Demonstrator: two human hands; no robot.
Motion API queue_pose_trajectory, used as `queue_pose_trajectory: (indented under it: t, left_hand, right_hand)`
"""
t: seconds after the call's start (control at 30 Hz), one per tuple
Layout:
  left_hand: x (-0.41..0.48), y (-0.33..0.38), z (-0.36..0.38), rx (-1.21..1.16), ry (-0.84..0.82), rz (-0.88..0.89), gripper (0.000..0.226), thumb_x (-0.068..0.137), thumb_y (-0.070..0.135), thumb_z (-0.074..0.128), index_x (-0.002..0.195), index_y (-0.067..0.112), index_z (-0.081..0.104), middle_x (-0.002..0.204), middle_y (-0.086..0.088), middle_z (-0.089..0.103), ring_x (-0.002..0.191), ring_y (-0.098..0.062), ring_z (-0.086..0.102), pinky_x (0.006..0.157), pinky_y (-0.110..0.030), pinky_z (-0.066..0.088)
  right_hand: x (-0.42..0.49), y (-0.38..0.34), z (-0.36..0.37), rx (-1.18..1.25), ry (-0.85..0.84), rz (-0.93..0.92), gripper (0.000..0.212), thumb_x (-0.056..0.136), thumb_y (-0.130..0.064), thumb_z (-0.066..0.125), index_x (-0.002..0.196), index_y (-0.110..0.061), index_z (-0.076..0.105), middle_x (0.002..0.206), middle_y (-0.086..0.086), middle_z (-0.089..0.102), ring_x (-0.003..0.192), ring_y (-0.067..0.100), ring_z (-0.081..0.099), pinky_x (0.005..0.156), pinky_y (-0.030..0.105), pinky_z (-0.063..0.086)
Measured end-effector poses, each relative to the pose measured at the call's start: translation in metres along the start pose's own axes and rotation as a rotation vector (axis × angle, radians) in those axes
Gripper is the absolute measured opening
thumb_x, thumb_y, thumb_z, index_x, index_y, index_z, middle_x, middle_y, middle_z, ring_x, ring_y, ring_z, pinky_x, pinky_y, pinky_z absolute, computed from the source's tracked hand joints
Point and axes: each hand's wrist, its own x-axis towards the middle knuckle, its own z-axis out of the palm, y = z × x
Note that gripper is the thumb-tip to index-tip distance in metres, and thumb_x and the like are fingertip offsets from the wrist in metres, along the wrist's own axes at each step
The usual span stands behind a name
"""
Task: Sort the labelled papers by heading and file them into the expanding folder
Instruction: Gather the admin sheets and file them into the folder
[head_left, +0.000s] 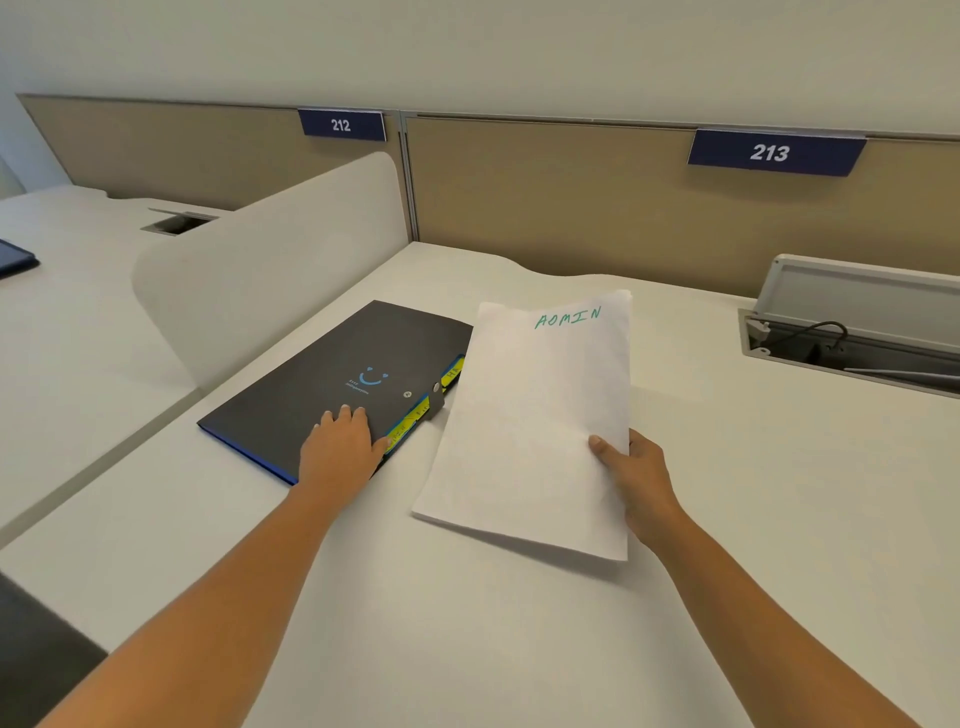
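A dark expanding folder (322, 374) with a blue smiley mark lies flat on the white desk, its flap down and yellow index tabs (415, 415) showing along its right edge. My left hand (340, 441) rests palm down on the folder's near right corner, fingers spread. My right hand (636, 470) pinches the right edge of a white paper stack (530, 431), thumb on top, holding it raised just right of the folder. The top sheet is headed "ADMIN" in green handwriting.
A white curved divider (270, 270) stands left of the folder. A beige partition (571, 197) with signs 212 and 213 runs along the back. An open cable tray (852, 332) with its raised lid sits at the back right. The neighbouring desk lies to the left.
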Motion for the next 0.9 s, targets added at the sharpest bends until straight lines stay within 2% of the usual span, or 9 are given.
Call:
queue_pose_trajectory:
  t: [0.17, 0.33, 0.4, 0.5, 0.57, 0.77, 0.9]
  left_hand:
    - [0.001, 0.002, 0.01, 0.004, -0.036, -0.031, 0.054, 0.098, 0.043, 0.035, 0.139, 0.008, 0.036, 0.143, -0.011, 0.04, 0.132, -0.029, 0.038, 0.101, -0.039, 0.041]
    - [0.001, 0.007, 0.013, 0.078, -0.041, -0.023, 0.05, 0.101, 0.037, 0.029, 0.139, 0.005, 0.034, 0.141, -0.015, 0.041, 0.13, -0.032, 0.04, 0.099, -0.038, 0.043]
    - [0.001, 0.008, 0.013, 0.133, -0.037, -0.006, 0.044, 0.102, 0.029, 0.029, 0.137, 0.003, 0.035, 0.136, -0.016, 0.044, 0.126, -0.032, 0.044, 0.097, -0.036, 0.044]
    - [0.003, 0.006, 0.009, 0.216, -0.026, 0.037, 0.026, 0.1, 0.013, 0.034, 0.12, 0.004, 0.046, 0.116, -0.012, 0.055, 0.105, -0.027, 0.056, 0.081, -0.032, 0.049]
    - [0.004, 0.004, 0.006, 0.233, -0.044, 0.071, 0.018, 0.097, 0.009, 0.04, 0.113, 0.005, 0.048, 0.109, -0.01, 0.059, 0.097, -0.025, 0.059, 0.077, -0.031, 0.049]
    - [0.005, 0.007, -0.012, 0.256, -0.068, 0.116, 0.019, 0.095, 0.009, 0.047, 0.113, 0.006, 0.047, 0.11, -0.011, 0.063, 0.096, -0.024, 0.063, 0.08, -0.027, 0.049]
    - [0.004, 0.004, -0.024, 0.23, -0.028, 0.095, 0.024, 0.093, 0.01, 0.052, 0.116, 0.008, 0.044, 0.106, -0.009, 0.065, 0.091, -0.022, 0.065, 0.076, -0.026, 0.05]
  right_hand:
    - [0.0, 0.003, 0.004, 0.007, -0.01, 0.019, 0.024, 0.091, -0.015, 0.058, 0.115, -0.012, 0.06, 0.108, 0.006, 0.067, 0.098, 0.03, 0.064, 0.091, 0.046, 0.051]
    - [0.0, 0.005, 0.008, -0.002, -0.005, 0.034, 0.024, 0.09, -0.016, 0.059, 0.114, -0.014, 0.061, 0.11, 0.006, 0.067, 0.099, 0.03, 0.064, 0.092, 0.049, 0.05]
    - [-0.001, 0.004, 0.008, 0.007, -0.001, 0.043, 0.021, 0.09, -0.015, 0.059, 0.111, -0.014, 0.061, 0.11, 0.007, 0.067, 0.099, 0.03, 0.064, 0.092, 0.048, 0.051]
    - [-0.002, 0.002, 0.007, 0.033, 0.003, 0.062, 0.018, 0.091, -0.014, 0.058, 0.109, -0.014, 0.059, 0.109, 0.008, 0.066, 0.098, 0.03, 0.063, 0.091, 0.045, 0.051]
    - [-0.003, 0.0, 0.005, 0.053, -0.001, 0.073, 0.02, 0.092, -0.012, 0.057, 0.112, -0.01, 0.059, 0.109, 0.008, 0.065, 0.098, 0.031, 0.063, 0.091, 0.044, 0.05]
    - [-0.003, -0.014, 0.002, 0.109, -0.021, 0.083, 0.021, 0.092, -0.009, 0.055, 0.112, -0.005, 0.058, 0.1, 0.007, 0.066, 0.092, 0.03, 0.063, 0.085, 0.04, 0.05]
    - [-0.002, -0.03, -0.003, 0.087, -0.099, 0.152, 0.024, 0.092, -0.002, 0.052, 0.114, 0.002, 0.057, 0.108, 0.017, 0.064, 0.092, 0.034, 0.063, 0.087, 0.045, 0.05]
